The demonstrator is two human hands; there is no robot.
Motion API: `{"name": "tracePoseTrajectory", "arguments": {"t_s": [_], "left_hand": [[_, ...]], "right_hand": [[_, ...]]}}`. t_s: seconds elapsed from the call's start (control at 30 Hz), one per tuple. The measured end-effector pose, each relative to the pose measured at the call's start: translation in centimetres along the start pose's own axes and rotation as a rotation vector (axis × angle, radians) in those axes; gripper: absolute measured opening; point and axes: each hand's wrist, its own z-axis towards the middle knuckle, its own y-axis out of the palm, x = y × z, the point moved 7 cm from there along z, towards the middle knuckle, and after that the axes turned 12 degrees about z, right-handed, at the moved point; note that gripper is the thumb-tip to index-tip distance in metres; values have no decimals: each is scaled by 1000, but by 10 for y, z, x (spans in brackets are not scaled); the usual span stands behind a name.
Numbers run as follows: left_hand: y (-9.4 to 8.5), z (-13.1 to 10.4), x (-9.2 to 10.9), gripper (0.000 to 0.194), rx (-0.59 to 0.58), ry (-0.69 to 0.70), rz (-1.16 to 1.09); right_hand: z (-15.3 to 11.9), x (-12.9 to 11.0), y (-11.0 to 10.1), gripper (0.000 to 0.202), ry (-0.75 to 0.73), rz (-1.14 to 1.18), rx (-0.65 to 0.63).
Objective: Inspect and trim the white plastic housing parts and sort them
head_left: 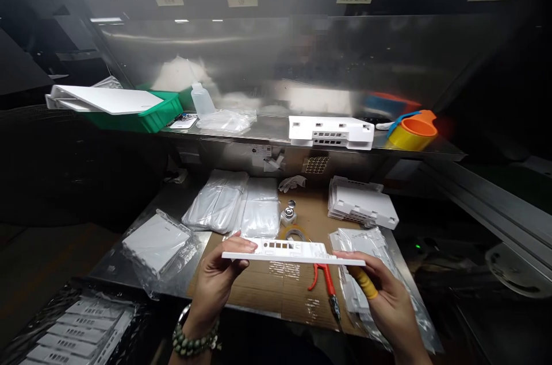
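Beaded bracelet (192,345) is about the closest thing to the head camera, on the left wrist. Just past it, the left hand (215,281) has one end of a white plastic cover (308,251) pinched between fingers and thumb, and the right hand (392,296) has the other end in a similar narrow grip, with a yellow wrap (366,284) on one finger. So both hands are full with the same piece, held up over the cardboard (259,293), long thin edge towards the camera and a row of square holes showing.

Handling-wise, I'd guess it's pretty light and fairly stiff, with a bit of flex if you twist it. Smooth face is probably slippery and easy to scuff, and the little cutouts look like the weak bits. Personally I'd hold it by the two short ends, pretty much like this, and keep fingertips off the holes.

Around it: red-handled tool (329,281) and a roll of tape (295,231) right by the cover, small metal-topped bottle (288,214) behind. Clear bags (218,201) are piled further back, stacked covers (364,204) back right, bagged covers (366,244) near the right hand, and another bagged piece (157,241) off to the left.
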Motion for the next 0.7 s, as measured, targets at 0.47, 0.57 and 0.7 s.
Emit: {"name": "tracePoseTrajectory", "arguments": {"t_s": [0.47, 0.57, 0.7], "left_hand": [[-84, -58, -47, 36, 369, -410, 296], [-98, -67, -51, 42, 399, -449, 335], [-101, -72, -43, 37, 412, -409, 365]], "right_hand": [[88, 151, 105, 26, 253, -522, -260], [86, 182, 127, 23, 289, -716, -289], [84, 200, 136, 24, 294, -877, -362]]}}
